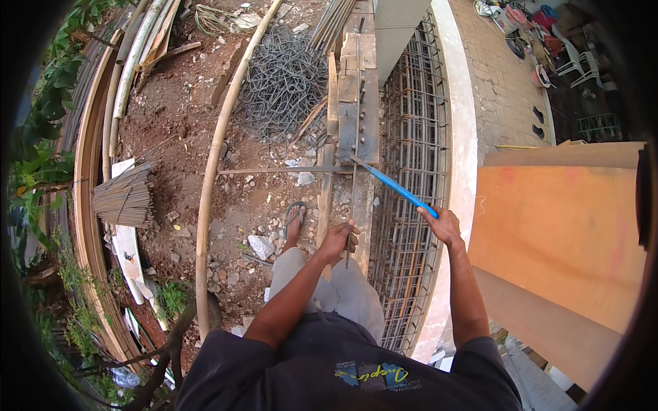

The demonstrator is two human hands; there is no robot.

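My right hand [442,225] is closed around the lower end of a blue-handled bar [397,186], which slants up and left to a wooden bench [369,130]. The bar's far tip meets the bench near a thin steel rod [354,195]. That rod runs lengthwise along the bench, beside several upright metal pegs [362,103]. Around its near end, the fingers of my left hand [338,241] are closed, just above my knees. Whether the bar's tip touches the rod is too small to tell.
Bent steel stirrups [284,82] lie heaped left of the bench. Long rebar cages [411,171] stand along its right, beside a white ledge [466,103]. Farther left are a bamboo pole [219,137] and a bundle of cut rods [127,195]. An orange-brown board [555,233] is at right.
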